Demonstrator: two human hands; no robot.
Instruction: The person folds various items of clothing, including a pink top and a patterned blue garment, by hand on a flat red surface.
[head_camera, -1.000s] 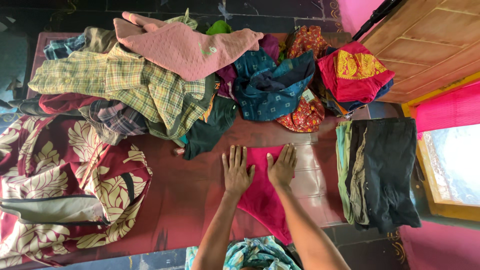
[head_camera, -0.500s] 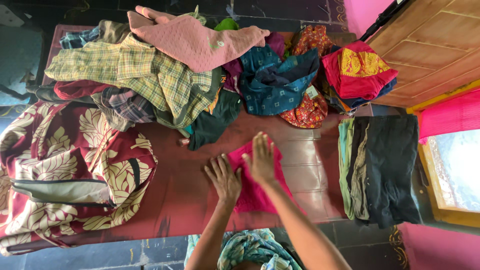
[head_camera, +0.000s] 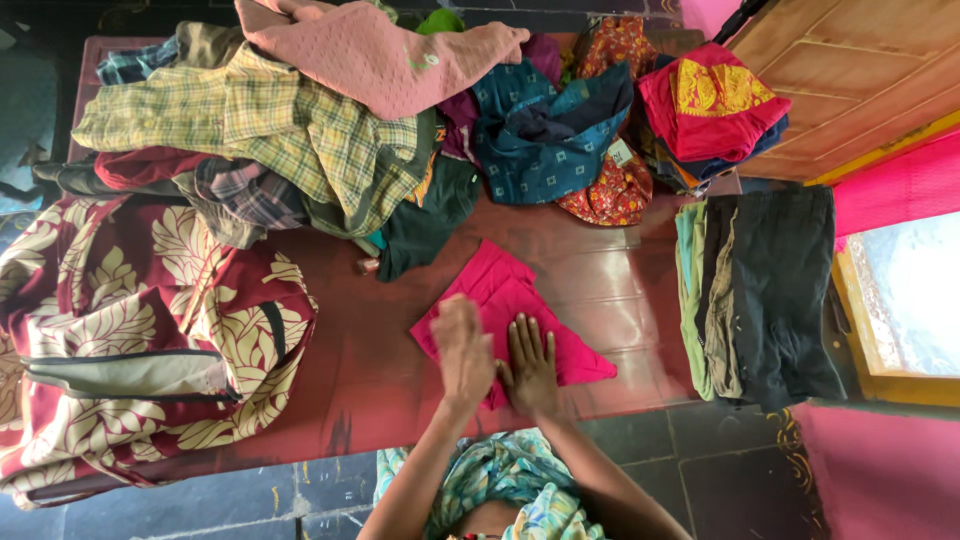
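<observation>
Pink cloth (head_camera: 520, 310) lay partly folded on worktop (head_camera: 620, 290); left hand (head_camera: 463, 350) and right hand (head_camera: 530, 365) pressed flat on it, fingers spread, holding nothing. Clothes heap (head_camera: 300, 130) behind remained unfolded.

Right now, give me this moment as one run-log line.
left hand: flat on pink cloth, blurred | right hand: flat on same cloth | cloth: folded, on red table | clothes pile: behind
</observation>
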